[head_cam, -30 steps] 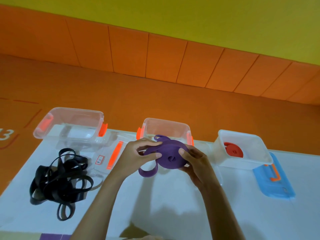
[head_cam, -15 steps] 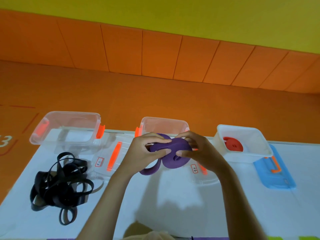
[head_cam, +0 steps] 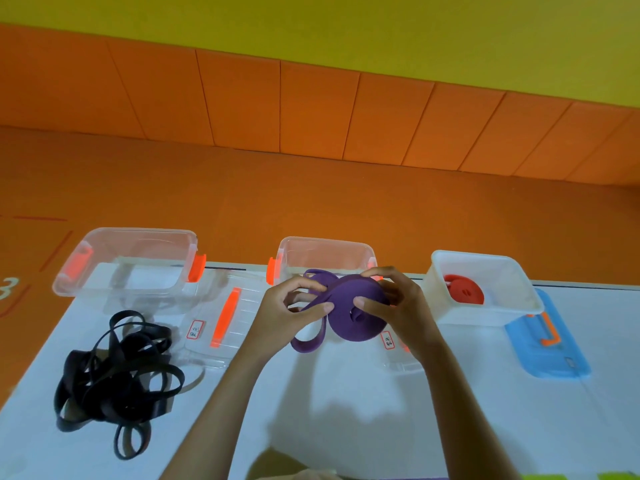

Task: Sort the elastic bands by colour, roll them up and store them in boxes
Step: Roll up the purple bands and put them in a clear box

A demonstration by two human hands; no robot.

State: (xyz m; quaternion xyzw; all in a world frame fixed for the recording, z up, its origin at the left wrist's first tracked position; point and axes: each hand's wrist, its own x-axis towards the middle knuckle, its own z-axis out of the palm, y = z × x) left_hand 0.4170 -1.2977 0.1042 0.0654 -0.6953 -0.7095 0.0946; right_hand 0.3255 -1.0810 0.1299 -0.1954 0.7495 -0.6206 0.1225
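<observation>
Above the white table, both hands hold a purple elastic band (head_cam: pixel 349 311) wound into a thick roll. My right hand (head_cam: pixel 394 306) grips the roll from the right, thumb on its face. My left hand (head_cam: pixel 287 306) pinches the loose strap where it meets the roll; a free loop hangs down to the table. Behind the roll stands a clear box with orange clips (head_cam: pixel 325 254). A tangle of black bands (head_cam: pixel 117 375) lies at the left. A rolled red band (head_cam: pixel 464 289) sits in the white box (head_cam: pixel 485 310) on the right.
A second clear box (head_cam: pixel 128 261) stands at the back left with its clear lid (head_cam: pixel 221 320) beside it. Another clear lid (head_cam: pixel 398 351) lies under my right hand. A blue lid (head_cam: pixel 547 344) lies by the white box. The orange floor lies beyond the table's far edge.
The hands have kept winding the purple band: the roll turned, my right hand shifted over its top and right side, and my left hand moved onto the loose strap.
</observation>
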